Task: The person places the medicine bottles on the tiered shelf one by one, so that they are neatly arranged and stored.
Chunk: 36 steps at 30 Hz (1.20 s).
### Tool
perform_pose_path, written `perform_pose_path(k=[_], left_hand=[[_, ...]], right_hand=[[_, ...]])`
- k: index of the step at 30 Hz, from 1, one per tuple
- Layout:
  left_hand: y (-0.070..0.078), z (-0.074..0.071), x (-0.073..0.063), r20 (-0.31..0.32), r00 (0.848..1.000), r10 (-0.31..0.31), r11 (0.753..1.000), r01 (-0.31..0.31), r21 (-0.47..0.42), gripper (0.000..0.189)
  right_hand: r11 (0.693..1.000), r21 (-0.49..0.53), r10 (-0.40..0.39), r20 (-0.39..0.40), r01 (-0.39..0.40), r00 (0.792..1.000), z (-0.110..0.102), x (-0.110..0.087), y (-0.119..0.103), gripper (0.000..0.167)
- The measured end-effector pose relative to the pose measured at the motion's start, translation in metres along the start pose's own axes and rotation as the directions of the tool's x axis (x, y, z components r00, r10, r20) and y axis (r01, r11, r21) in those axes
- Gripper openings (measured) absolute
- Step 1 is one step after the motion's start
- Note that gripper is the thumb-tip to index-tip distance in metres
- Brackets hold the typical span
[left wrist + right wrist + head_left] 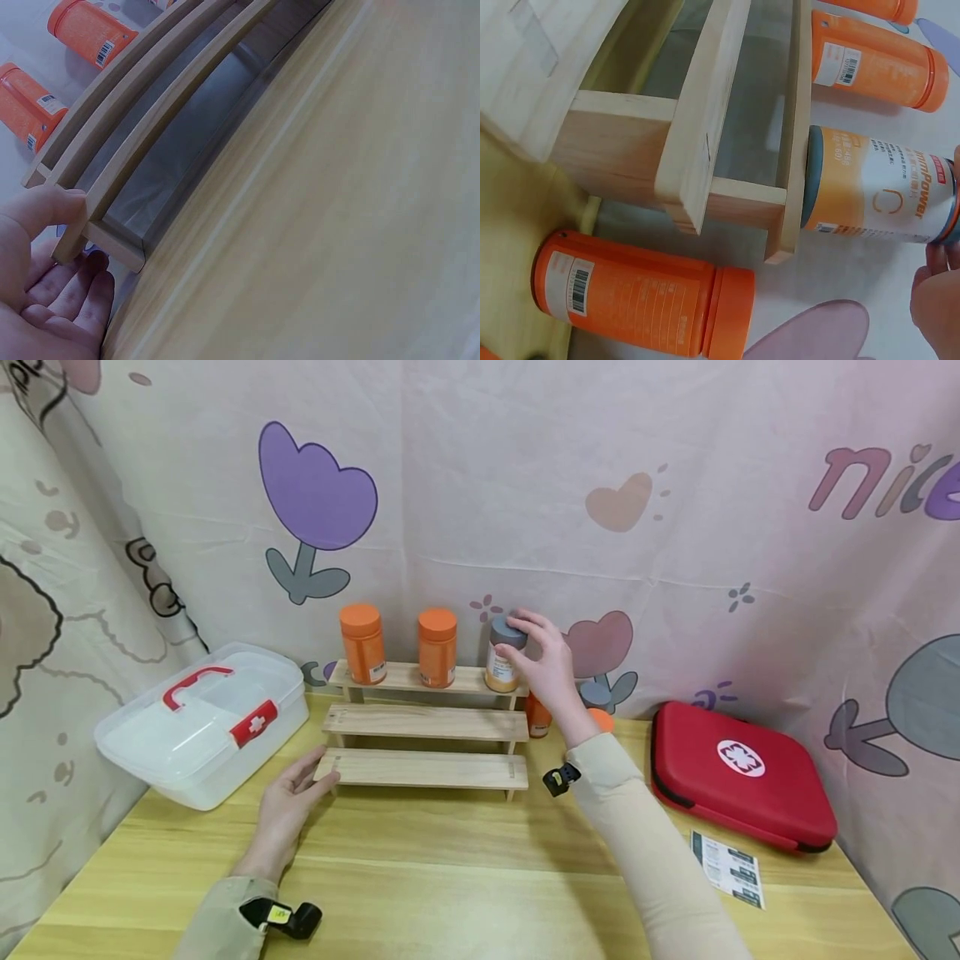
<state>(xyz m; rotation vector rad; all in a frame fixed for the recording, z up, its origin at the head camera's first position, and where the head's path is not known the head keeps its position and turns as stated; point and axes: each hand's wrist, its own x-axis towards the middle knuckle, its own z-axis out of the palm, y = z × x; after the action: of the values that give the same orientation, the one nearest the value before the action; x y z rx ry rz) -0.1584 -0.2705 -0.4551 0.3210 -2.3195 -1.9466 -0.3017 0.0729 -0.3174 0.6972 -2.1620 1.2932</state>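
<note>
A three-step wooden rack [426, 723] stands on the table. On its top step, at the right end, stands a white and yellow pill bottle with a grey cap [501, 670]; my right hand [546, 662] grips it by the cap from above. To its left on that step are two orange bottles [437, 652] [363, 647] with orange lids. My left hand [288, 802] holds the left end of the lowest step, thumb [52, 206] on top and fingers beneath. The bottle's base meets the top step in the right wrist view.
Behind the rack's right side stand more bottles, one orange [637, 292] and one grey-capped [596, 695]. A clear plastic box [202, 735] with a red handle sits at the left. At the right lie a red first-aid case [738, 789] and a printed card [727, 867].
</note>
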Motion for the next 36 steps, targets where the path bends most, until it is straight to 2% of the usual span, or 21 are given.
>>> perform_pose_path(k=[5, 10, 17, 21, 25, 29, 36], left_hand=[[0.000, 0.000, 0.000, 0.001, 1.000, 0.001, 1.000, -0.001, 0.001, 0.074], [0.001, 0.000, -0.001, -0.001, 1.000, 0.003, 1.000, -0.003, 0.002, 0.073], [0.002, 0.001, -0.001, -0.001, 1.000, 0.001, 1.000, -0.001, -0.004, 0.073], [0.001, 0.001, -0.001, -0.003, 1.000, -0.002, 1.000, 0.002, -0.001, 0.073], [0.001, 0.001, -0.002, -0.004, 1.000, -0.006, 1.000, 0.006, 0.000, 0.074], [0.001, 0.001, -0.002, -0.001, 1.000, -0.004, 1.000, 0.004, -0.004, 0.074], [0.000, 0.001, -0.001, 0.000, 1.000, 0.003, 1.000, -0.003, -0.004, 0.074]], right_hand=[[0.995, 0.090, 0.039, -0.012, -0.038, 0.999, -0.009, -0.006, 0.004, 0.049], [0.990, 0.128, 0.061, 0.001, -0.060, 0.998, -0.020, -0.018, 0.012, 0.044], [0.998, -0.007, 0.070, 0.035, -0.069, 0.997, -0.032, -0.033, 0.025, 0.040], [0.989, -0.107, 0.108, 0.091, -0.098, 0.990, -0.035, -0.036, 0.032, 0.042], [0.969, -0.208, 0.173, 0.181, -0.134, 0.968, -0.035, -0.036, 0.040, 0.045], [0.942, -0.314, 0.203, 0.263, -0.116, 0.943, -0.035, -0.034, 0.047, 0.047], [0.922, -0.378, 0.229, 0.355, -0.085, 0.906, -0.036, -0.030, 0.052, 0.051]])
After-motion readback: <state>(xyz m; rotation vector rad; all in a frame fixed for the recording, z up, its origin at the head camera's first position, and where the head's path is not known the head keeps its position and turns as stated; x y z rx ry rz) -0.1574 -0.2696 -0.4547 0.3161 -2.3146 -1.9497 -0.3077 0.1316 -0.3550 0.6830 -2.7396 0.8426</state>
